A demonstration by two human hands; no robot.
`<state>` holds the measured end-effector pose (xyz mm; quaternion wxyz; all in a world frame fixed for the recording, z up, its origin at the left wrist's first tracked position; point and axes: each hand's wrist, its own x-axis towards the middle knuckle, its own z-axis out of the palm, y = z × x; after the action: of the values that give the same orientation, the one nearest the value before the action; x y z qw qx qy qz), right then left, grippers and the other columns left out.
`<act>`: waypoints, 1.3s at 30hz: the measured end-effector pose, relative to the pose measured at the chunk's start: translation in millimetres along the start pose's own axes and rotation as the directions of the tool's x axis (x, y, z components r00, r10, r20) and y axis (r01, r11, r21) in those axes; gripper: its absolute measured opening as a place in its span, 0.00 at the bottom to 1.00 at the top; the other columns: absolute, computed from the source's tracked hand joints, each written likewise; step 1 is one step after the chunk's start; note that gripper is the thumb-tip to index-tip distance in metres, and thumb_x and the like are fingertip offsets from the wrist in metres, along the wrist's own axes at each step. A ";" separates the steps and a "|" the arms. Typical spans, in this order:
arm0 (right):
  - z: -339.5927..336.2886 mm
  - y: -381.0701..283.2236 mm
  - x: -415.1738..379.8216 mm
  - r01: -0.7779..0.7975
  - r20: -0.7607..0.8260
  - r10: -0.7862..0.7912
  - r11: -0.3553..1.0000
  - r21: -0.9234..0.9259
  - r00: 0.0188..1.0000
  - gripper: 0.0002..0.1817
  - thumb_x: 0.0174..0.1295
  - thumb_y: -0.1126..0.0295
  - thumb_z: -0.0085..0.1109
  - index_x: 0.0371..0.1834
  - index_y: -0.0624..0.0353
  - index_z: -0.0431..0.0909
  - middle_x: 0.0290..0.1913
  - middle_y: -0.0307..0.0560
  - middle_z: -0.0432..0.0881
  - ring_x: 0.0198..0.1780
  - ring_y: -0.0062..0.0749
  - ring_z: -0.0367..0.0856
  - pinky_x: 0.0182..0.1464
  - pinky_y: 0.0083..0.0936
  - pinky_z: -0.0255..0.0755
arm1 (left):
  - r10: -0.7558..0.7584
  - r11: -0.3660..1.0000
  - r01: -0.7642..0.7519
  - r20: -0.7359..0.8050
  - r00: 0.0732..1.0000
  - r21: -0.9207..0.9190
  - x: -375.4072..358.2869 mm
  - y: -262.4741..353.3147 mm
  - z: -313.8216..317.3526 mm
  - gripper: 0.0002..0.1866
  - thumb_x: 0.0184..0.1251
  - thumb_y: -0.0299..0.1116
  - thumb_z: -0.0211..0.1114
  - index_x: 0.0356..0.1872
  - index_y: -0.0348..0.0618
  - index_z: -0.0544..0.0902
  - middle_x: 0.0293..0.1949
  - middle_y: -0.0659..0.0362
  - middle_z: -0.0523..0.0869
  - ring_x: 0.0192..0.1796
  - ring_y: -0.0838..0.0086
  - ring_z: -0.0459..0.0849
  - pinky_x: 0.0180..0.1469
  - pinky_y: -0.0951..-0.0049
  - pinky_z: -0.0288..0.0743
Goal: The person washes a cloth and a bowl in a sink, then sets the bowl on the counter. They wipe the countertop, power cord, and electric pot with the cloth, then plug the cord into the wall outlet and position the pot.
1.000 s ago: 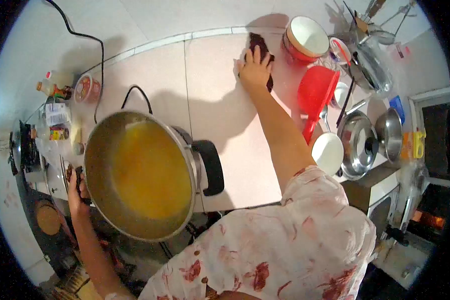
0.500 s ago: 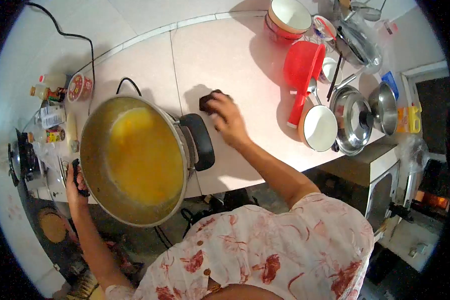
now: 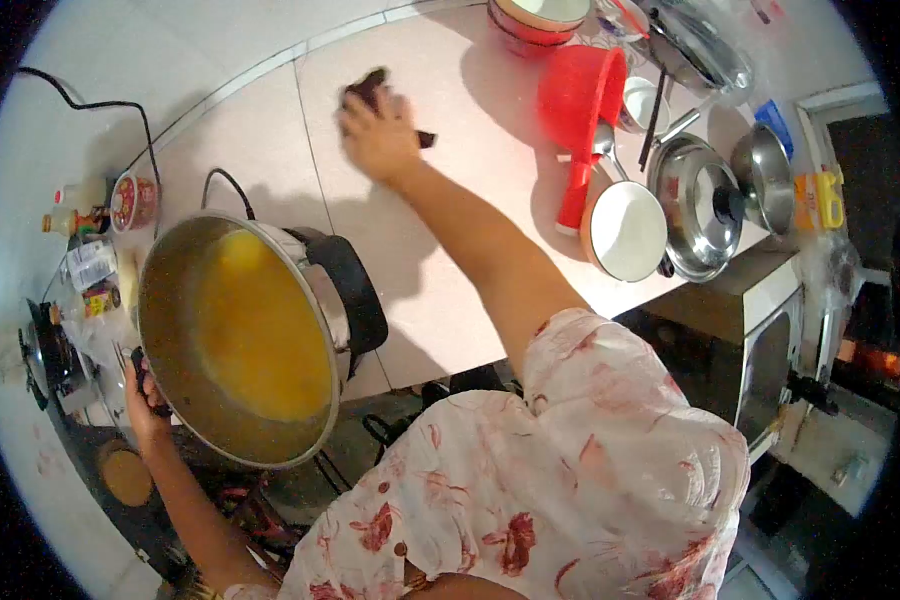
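Note:
A large electric pot [image 3: 160, 370] with yellowish liquid [image 3: 260, 340] inside stands at the counter's front left, leaning toward the left. My left hand [image 3: 148, 400] is closed round its black left handle [image 3: 160, 408]. The opposite black handle [image 3: 348, 292] is free. Farther back, my right hand [image 3: 382, 138] presses a dark brown cloth [image 3: 368, 90] against the countertop [image 3: 440, 230]. Its fingers are slightly blurred, and the cloth shows beyond and beside them.
On the right are a red dipper [image 3: 575, 105], a white-lined bowl [image 3: 625, 232], a lidded steel pan [image 3: 685, 250] and a steel bowl [image 3: 765, 180]. Bottles [image 3: 65, 220] and a tub [image 3: 133, 200] line the left. A black cord [image 3: 100, 104] runs along the back.
My right hand has slid the cloth farther back toward the wall. The pot leans more to the left, with more of its right outer side showing. My left hand keeps its grip.

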<state>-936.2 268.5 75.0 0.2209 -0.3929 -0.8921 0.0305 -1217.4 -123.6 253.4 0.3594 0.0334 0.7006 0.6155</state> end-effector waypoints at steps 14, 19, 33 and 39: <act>-107.0 13.5 -176.1 -0.173 -0.065 0.212 0.910 0.376 0.975 0.17 0.48 0.78 0.51 0.44 0.58 0.74 0.55 0.49 0.71 0.55 0.53 0.67 0.55 0.37 0.66 | -0.101 0.963 0.142 0.184 0.978 -0.229 7.9 1.3 -4.5 0.12 0.68 0.44 0.51 0.33 0.48 0.73 0.14 0.71 0.65 0.12 0.88 0.59 0.12 0.86 0.51; -166.0 14.3 -184.1 -0.390 -0.056 0.505 0.728 0.563 0.861 0.21 0.46 0.80 0.49 0.47 0.59 0.73 0.59 0.56 0.65 0.59 0.53 0.64 0.61 0.37 0.58 | -0.022 0.995 0.034 0.129 0.991 -0.097 -2.1 3.6 8.3 0.11 0.67 0.43 0.53 0.33 0.47 0.73 0.13 0.72 0.65 0.12 0.87 0.59 0.11 0.86 0.51; -39.5 73.1 -60.5 -0.496 -0.205 0.470 0.862 -0.099 0.858 0.34 0.50 0.53 0.55 0.62 0.51 0.61 0.67 0.57 0.52 0.59 0.66 0.58 0.59 0.57 0.51 | 0.035 0.999 -0.033 0.063 0.997 -0.029 -9.0 2.2 12.9 0.12 0.67 0.44 0.52 0.32 0.49 0.73 0.13 0.73 0.66 0.11 0.89 0.58 0.11 0.86 0.50; 23.3 50.7 41.2 -0.087 -0.135 0.084 0.996 -0.017 0.987 0.29 0.52 0.58 0.52 0.61 0.49 0.63 0.63 0.47 0.62 0.61 0.51 0.61 0.60 0.44 0.55 | -0.019 1.000 0.019 0.064 0.998 0.009 -3.0 2.7 4.4 0.12 0.67 0.45 0.52 0.31 0.50 0.75 0.15 0.74 0.69 0.13 0.90 0.61 0.14 0.87 0.52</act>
<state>-935.6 335.7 57.7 0.2746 -0.4344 -0.8579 0.0033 -1213.8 -120.7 257.2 0.3873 0.0479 0.6915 0.6079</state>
